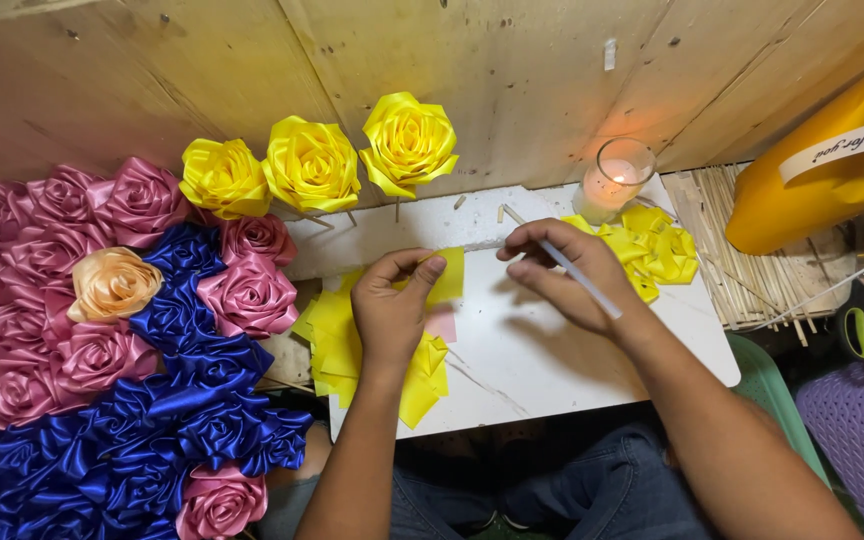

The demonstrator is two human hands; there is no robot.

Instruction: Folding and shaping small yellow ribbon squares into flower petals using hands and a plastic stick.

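The left hand [389,305] pinched a yellow ribbon square [445,275] while the right hand [564,275] gripped a thin white stick [577,272], best kept aligned with the fold.

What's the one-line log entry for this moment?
left hand: pinches yellow ribbon piece | right hand: holds white stick | lit candle behind

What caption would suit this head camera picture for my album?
Left hand pinches a yellow ribbon square while right hand holds a thin white stick, beside three yellow ribbon roses.
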